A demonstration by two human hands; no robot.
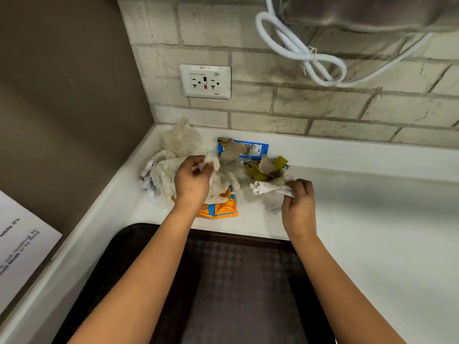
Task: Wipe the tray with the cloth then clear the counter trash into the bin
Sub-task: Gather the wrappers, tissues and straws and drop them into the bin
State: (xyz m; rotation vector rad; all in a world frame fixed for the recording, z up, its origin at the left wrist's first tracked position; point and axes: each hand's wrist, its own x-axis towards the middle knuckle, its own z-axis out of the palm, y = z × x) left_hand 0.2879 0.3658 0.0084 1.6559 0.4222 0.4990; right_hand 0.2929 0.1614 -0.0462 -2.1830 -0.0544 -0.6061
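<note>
- Left hand [192,181] grip pinches crumpled tissue [211,162]; right hand [298,202] grip pinches paper scrap [269,188].
- Trash looks light, soft, crushable; judged best bunched together, wrappers [219,208] likely slippery.

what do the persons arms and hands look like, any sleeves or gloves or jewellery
Both forearms are bare right down to the frame edge: no sleeves in view. The left hand and right hand wear no gloves, and no watch, ring or bracelet shows on either wrist.
</note>
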